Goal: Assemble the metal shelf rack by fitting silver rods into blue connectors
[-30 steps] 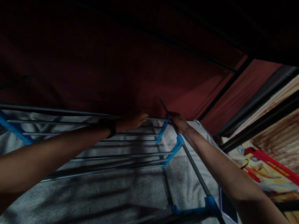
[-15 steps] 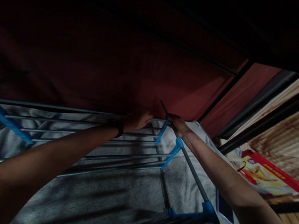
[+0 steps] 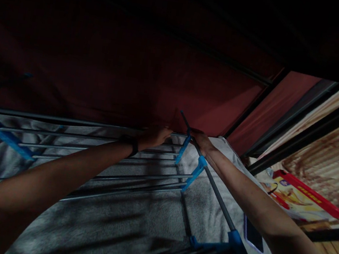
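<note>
A rack of grey metal tubes with blue plastic connectors [image 3: 194, 175] lies across a grey blanket. At its far edge my left hand [image 3: 157, 137], with a dark band on the wrist, is closed around the rear tube [image 3: 99, 124]. My right hand [image 3: 201, 142] grips the rack's far right corner, where an upright tube [image 3: 219, 197] meets a blue connector [image 3: 183, 148]. Its fingers are partly hidden behind the tube and connector. A short tube end [image 3: 185, 120] sticks up beyond that corner.
The grey blanket [image 3: 103, 229] is spread under the rack, against a dark red panel [image 3: 176, 81]. To the right, a phone [image 3: 253, 234] lies by my right forearm, near a red and yellow box [image 3: 302, 197]. Dark frame bars [image 3: 312, 131] cross the right side.
Both hands keep nearly the same place on the rack. The rack's left end has shifted slightly left in view; the right corner has barely moved.
</note>
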`<state>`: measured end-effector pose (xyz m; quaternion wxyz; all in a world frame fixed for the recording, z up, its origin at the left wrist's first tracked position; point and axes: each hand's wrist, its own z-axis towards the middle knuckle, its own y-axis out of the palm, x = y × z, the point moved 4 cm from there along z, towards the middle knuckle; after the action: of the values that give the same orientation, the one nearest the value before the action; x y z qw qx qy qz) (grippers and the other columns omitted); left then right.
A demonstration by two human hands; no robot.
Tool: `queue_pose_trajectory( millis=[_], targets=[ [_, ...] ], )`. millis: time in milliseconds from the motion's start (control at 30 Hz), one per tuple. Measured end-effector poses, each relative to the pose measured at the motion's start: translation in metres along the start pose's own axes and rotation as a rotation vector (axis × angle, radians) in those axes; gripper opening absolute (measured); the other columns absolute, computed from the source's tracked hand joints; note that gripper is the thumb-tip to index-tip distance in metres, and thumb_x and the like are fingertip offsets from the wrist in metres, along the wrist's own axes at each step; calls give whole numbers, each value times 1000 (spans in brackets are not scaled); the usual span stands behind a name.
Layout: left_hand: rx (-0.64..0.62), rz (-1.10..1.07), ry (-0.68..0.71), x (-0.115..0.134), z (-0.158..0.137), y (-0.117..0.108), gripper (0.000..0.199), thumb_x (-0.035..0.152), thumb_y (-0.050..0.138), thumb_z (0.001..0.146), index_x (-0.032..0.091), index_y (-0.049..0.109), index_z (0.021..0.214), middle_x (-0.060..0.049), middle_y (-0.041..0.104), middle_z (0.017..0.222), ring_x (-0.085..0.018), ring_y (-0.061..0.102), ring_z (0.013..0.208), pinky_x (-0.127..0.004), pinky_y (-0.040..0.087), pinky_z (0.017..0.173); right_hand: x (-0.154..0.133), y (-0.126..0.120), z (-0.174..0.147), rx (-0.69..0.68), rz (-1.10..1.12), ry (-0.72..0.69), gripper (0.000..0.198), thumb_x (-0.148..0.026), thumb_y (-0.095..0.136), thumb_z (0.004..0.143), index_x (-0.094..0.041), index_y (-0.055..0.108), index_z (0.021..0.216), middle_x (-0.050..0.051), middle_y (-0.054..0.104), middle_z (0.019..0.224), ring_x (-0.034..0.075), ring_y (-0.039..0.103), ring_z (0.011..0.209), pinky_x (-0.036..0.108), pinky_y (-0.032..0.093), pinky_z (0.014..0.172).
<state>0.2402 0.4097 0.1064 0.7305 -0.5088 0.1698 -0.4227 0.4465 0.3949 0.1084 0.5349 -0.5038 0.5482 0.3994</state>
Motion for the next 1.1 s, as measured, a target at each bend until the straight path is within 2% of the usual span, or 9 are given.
queue_pose_trajectory(
  millis=[233, 500, 800, 1100],
  targets=[
    [9, 15, -9, 1, -1, -2, 28, 23, 48, 95, 19, 74, 105, -11, 71, 103, -25, 64, 102, -37, 48, 91, 0, 2, -1, 24, 0, 5, 14, -21, 64, 75, -18, 71, 88, 0, 67, 69, 14, 58, 69, 24, 48, 69],
    [-10, -23, -33, 1, 2, -3, 26, 23, 48, 95, 19, 74, 100, -9, 71, 98, -23, 64, 99, -35, 48, 90, 0, 4, -1, -28, -12, -109, 16, -25, 65, 74, -17, 72, 86, 2, 72, 81, 14, 61, 78, 23, 47, 73],
    [-23, -95, -33, -1, 0, -3, 23, 23, 50, 94, 19, 73, 97, -8, 72, 95, -22, 65, 96, -33, 49, 89, -2, 6, -1, -3, -88, -97, 16, -31, 70, 74, -19, 70, 86, 1, 70, 76, 15, 61, 77, 24, 47, 74],
    [-64, -63, -50, 5, -2, -7, 25, 21, 51, 94, 19, 75, 99, -8, 75, 100, -22, 67, 97, -35, 51, 92, -1, 7, -4, -11, -207, -159, 16, -33, 64, 72, -20, 68, 79, 1, 68, 75, 18, 62, 78, 26, 47, 71]
  ],
)
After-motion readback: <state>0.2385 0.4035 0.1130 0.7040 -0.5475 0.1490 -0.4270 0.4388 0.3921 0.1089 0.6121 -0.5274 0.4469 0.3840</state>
